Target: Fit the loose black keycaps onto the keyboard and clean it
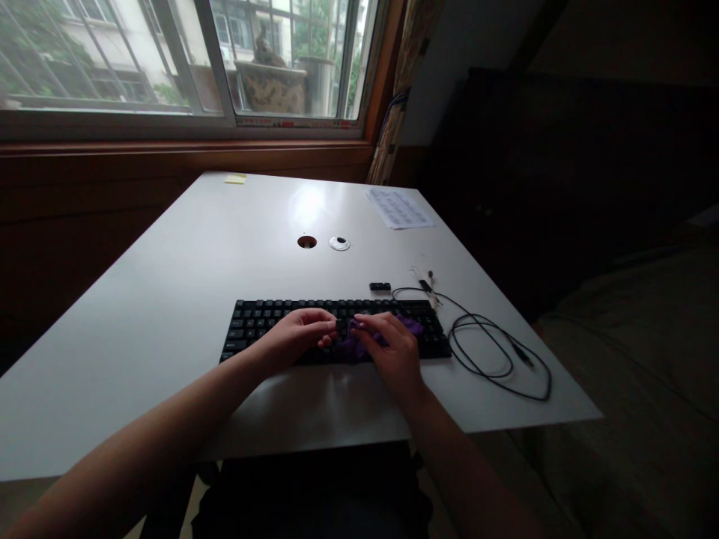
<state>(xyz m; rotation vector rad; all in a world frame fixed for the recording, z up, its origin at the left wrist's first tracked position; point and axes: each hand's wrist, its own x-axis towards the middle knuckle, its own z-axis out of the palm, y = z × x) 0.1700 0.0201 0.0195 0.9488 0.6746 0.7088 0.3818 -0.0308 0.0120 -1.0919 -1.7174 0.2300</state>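
Lying beneath the fingers of the left hand [306, 329] and right hand [398, 348], one black keyboard [247, 329] is carried by the white tabletop [140, 322], near its front edge. One purple cloth [353, 346] is pinched by the right fingers; the left fingers are curled narrow, contents unclear. Rightward, one cable [523, 355] is looped; leftward, wide room is left. Farther, two round holes [307, 242] and one window [225, 67] are seen.

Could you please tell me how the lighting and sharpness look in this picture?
Head view: a white glare patch, probably from the bright window, sits on the far part of the desk; head view, right side: deep shadow hides most detail; head view, near the middle: most legends on the keyboard look too soft to read, and the purple cloth looks dim.
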